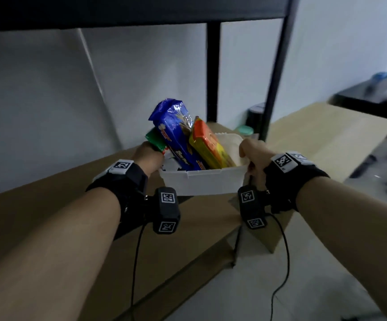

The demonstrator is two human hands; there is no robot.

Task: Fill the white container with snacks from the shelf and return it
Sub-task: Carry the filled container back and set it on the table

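Note:
The white container (205, 183) is held in the air between both hands, above the wooden shelf board (49, 193). My left hand (149, 158) grips its left end and my right hand (252, 158) grips its right end. Inside stand a tall blue snack packet (176, 133), an orange and yellow packet (208, 147) leaning to its right, and a green packet (156, 141) at the left, partly hidden by my left hand. The right part of the container's inside shows bare white.
Black shelf posts (212, 72) rise behind the container, with a dark upper shelf (130, 10) overhead. A teal-lidded jar (245, 130) and a dark cylinder (256, 114) stand behind. A cardboard surface (322, 140) lies to the right. Cables hang from my wrist devices.

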